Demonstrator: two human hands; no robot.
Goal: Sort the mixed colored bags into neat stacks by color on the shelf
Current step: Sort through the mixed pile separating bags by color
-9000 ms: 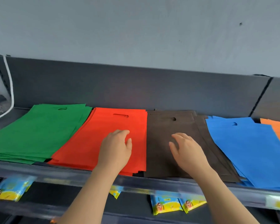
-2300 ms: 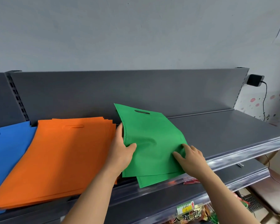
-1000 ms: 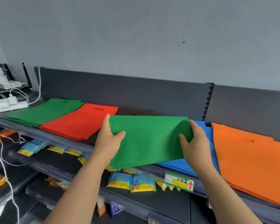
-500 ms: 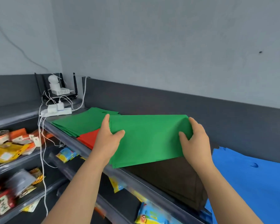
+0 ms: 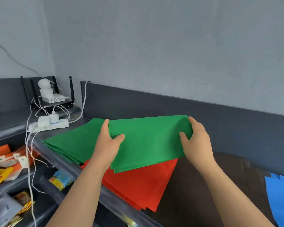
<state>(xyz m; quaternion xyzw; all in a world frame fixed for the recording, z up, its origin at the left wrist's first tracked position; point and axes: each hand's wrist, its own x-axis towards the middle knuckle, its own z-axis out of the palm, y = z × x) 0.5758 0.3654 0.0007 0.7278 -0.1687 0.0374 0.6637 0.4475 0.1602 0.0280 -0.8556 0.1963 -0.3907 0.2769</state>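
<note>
Your left hand and right hand grip green bags, hiding the far end of the red stack.

plain grey wall above dark back panel, w/ soft even light.

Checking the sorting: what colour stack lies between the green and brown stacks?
The flat fabric bag stack is red, clearest in the head view.

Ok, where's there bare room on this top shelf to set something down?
Only a small bare patch of shelf, between the power strip and the green stack. Rightward it is crowded: red stack, brown stack and blue stack lie side by side. Held green bags hang above the red one.
</note>
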